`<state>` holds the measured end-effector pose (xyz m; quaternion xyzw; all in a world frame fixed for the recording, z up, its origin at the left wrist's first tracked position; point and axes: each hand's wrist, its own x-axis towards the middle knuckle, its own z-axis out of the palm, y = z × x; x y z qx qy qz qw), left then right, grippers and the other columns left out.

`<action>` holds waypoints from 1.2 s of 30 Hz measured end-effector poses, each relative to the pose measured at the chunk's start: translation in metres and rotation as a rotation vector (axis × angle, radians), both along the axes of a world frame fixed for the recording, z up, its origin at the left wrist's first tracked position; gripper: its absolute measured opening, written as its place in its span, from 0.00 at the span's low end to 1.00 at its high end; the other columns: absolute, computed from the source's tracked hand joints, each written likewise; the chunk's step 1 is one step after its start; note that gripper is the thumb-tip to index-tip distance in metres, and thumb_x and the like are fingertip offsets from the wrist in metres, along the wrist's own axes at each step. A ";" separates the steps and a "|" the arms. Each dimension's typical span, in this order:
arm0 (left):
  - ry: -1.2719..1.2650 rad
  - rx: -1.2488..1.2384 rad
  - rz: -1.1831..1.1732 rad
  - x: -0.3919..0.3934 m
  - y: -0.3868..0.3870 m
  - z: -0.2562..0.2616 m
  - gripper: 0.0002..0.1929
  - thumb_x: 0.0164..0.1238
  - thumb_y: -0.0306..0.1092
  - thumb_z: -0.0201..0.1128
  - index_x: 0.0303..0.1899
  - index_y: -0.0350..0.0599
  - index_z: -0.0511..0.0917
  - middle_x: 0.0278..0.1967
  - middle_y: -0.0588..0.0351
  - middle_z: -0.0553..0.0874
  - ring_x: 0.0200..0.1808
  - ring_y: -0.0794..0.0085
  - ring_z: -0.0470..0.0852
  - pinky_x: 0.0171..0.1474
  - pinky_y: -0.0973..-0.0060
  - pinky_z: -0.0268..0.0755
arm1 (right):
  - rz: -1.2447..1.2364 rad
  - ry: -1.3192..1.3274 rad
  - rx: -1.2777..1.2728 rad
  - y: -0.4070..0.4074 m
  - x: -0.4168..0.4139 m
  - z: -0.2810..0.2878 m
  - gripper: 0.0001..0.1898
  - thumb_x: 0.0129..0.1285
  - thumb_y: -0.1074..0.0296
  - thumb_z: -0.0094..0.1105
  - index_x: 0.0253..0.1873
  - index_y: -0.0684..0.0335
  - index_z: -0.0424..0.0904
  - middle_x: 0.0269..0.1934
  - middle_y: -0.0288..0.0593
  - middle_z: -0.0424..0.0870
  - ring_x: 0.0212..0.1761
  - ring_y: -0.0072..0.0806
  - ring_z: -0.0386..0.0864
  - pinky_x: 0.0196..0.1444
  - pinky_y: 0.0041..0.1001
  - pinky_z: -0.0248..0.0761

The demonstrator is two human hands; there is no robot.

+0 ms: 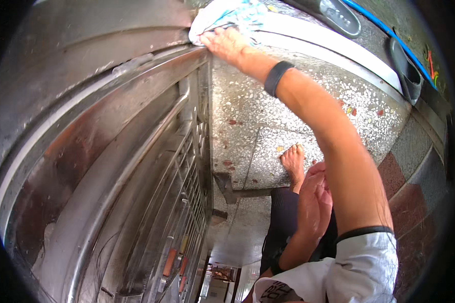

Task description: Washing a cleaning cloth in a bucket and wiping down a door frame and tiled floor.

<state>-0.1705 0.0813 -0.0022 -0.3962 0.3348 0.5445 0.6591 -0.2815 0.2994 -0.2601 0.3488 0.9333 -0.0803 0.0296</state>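
Note:
My right hand [227, 43] reaches far forward, a dark band around its wrist, and presses a white and blue cloth [235, 13] at the far end of a metal door's edge [163, 72]. The fingers bend over the cloth, and part of them is lost in its folds. My left hand [316, 199] is close to my body beside my dark-trousered leg, palm turned to the right. Its fingertips are partly hidden behind my right forearm, and nothing shows in it.
A metal grille with bars [189, 178] runs down the left. Speckled terrazzo flooring [242, 102] lies below, with my bare foot [294, 163] on it. Beyond a white sill [326, 41] are grey slippers [337, 17] and a blue hose [386, 30]. Checkered tiles [413, 178] lie right.

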 end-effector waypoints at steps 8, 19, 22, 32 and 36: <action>0.017 -0.170 -0.070 0.016 -0.016 -0.005 0.10 0.71 0.31 0.50 0.49 0.41 0.72 0.45 0.56 0.79 0.52 0.73 0.76 0.56 0.76 0.69 | -0.166 -0.140 -0.083 -0.043 0.089 0.003 0.33 0.58 0.72 0.52 0.69 0.61 0.55 0.58 0.38 0.69 0.51 0.33 0.73 0.43 0.31 0.74; 0.028 -0.165 -0.066 0.010 -0.018 -0.002 0.10 0.69 0.30 0.50 0.48 0.42 0.73 0.44 0.56 0.79 0.53 0.69 0.76 0.57 0.73 0.69 | -0.145 0.134 -0.211 -0.029 0.071 -0.012 0.25 0.59 0.71 0.52 0.63 0.60 0.64 0.54 0.41 0.74 0.52 0.34 0.76 0.46 0.33 0.75; -0.028 -0.233 -0.039 0.006 -0.007 -0.004 0.09 0.70 0.31 0.50 0.47 0.41 0.74 0.42 0.56 0.81 0.47 0.71 0.79 0.53 0.73 0.70 | -0.190 0.105 0.059 -0.031 0.011 -0.015 0.22 0.61 0.66 0.49 0.61 0.58 0.68 0.52 0.35 0.74 0.48 0.29 0.75 0.43 0.31 0.73; 0.230 -0.299 -0.257 0.042 -0.017 -0.001 0.09 0.69 0.30 0.52 0.47 0.43 0.73 0.43 0.57 0.80 0.49 0.69 0.78 0.53 0.74 0.70 | -0.338 0.051 -0.104 -0.074 0.158 -0.008 0.26 0.59 0.68 0.50 0.64 0.61 0.64 0.55 0.38 0.73 0.51 0.31 0.74 0.46 0.32 0.71; 0.192 -0.255 -0.230 0.050 -0.027 0.001 0.08 0.68 0.28 0.54 0.47 0.42 0.73 0.43 0.56 0.80 0.51 0.68 0.77 0.55 0.74 0.70 | -0.468 -0.026 -0.115 -0.099 0.239 0.008 0.26 0.57 0.72 0.51 0.63 0.58 0.65 0.58 0.39 0.72 0.53 0.34 0.74 0.49 0.35 0.71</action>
